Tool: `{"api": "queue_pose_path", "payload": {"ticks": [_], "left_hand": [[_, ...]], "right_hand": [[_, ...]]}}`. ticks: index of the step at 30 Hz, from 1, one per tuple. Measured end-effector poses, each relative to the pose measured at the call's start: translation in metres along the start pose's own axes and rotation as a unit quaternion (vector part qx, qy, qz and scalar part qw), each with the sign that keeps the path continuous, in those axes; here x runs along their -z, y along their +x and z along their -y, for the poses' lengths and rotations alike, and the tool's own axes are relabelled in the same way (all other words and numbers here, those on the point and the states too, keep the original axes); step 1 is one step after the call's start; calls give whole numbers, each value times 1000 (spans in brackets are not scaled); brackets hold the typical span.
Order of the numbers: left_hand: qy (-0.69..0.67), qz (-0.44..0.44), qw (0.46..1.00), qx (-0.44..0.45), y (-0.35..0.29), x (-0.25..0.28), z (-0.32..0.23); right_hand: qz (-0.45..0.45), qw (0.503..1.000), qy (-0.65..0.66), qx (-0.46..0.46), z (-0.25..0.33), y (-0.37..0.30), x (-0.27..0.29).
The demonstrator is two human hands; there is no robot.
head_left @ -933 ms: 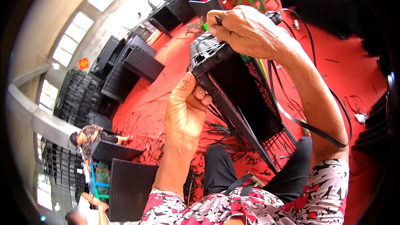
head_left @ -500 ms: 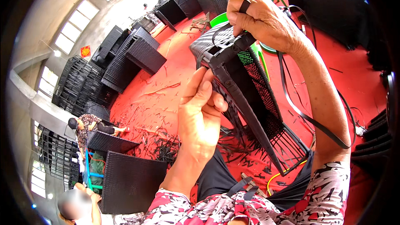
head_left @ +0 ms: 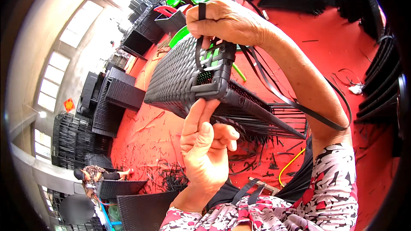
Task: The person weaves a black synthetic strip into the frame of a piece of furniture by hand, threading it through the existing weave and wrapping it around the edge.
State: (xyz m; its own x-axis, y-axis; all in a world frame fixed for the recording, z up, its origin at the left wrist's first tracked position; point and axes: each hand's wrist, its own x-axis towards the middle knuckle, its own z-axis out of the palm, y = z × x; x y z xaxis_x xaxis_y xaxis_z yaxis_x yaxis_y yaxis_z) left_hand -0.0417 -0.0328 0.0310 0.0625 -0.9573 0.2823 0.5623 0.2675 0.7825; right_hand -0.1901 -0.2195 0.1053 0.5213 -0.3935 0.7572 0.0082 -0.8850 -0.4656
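Note:
Up at the top, my right hand (head_left: 227, 21) is closed around a flat black weaving strip (head_left: 202, 13), which loops over a finger. One length of the strip runs down into the open lattice at the end of a black woven wicker panel (head_left: 180, 72) on a frame. A long tail of it hangs across my right forearm. My left hand (head_left: 205, 154) is palm up below the panel's corner, two fingers stretched up to its lower edge, the others half curled and apart. Bare rods (head_left: 287, 113) show at the frame's near right part.
Cut black strip scraps (head_left: 173, 177) litter the red floor (head_left: 141, 132). Woven black furniture pieces (head_left: 122, 94) stand at left, with a seated person (head_left: 92, 173) beyond a panel. Green chairs (head_left: 173, 1) and a red chair (head_left: 169, 10) are behind. Stacked black pieces (head_left: 376, 85) line the right.
The woven panel has turned so its woven face and end show more. My right hand has moved left with the strip; my left hand has shifted slightly down along the panel's edge.

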Motion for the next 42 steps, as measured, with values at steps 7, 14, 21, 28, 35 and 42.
{"api": "queue_pose_path", "payload": {"ticks": [7, 14, 21, 28, 35, 42], "left_hand": [[11, 19, 1000, -4, 2, -2, 6], [29, 5, 999, -18, -2, 4, -6], [29, -24, 998, -54, -3, 25, -30], [17, -48, 997, -50, -13, 34, -42], [-36, -37, 998, 20, -52, 38, -29], [-174, -31, 968, 178, -95, 37, -36]], "right_hand": [[-9, 1000, -29, 3, -7, -12, 5], [-24, 998, -13, -52, 12, -18, -4], [-40, 995, -45, -82, 42, -6, -30], [-95, 982, -129, -102, 76, -24, -46], [-149, 978, -89, -119, 106, -79, -62], [-136, 973, -66, -173, 132, -111, -59]]}}
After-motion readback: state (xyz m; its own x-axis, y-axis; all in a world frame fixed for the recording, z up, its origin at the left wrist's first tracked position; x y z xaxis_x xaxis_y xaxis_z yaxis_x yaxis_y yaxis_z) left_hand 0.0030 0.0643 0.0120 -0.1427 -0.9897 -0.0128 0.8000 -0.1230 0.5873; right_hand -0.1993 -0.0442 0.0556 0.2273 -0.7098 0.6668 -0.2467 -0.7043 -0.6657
